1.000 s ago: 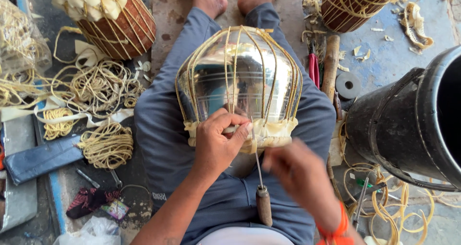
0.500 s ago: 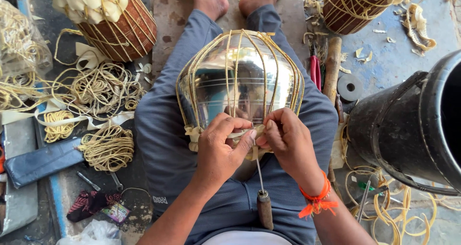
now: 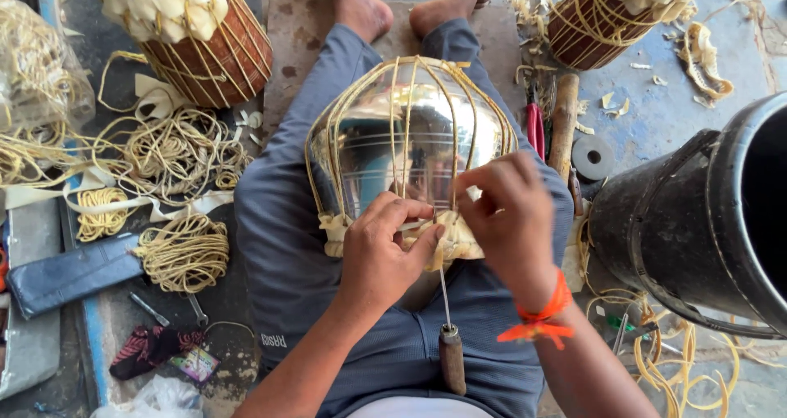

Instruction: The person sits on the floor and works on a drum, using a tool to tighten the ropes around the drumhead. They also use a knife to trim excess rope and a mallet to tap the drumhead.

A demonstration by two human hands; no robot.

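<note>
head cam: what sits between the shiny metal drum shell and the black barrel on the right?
In the head view, between the metal drum shell and the black barrel lie a red-handled tool, a wooden stick and a grey disc on the floor.

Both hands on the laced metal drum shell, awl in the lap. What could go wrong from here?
1. The wooden-handled awl lies loose in the lap, its metal shaft running up under the left hand; a slip could jab the palm or thigh.
2. The shiny round metal drum shell merely rests between the legs; a hard pull by the right hand on the pale yellow lacing straps might roll it.
</note>
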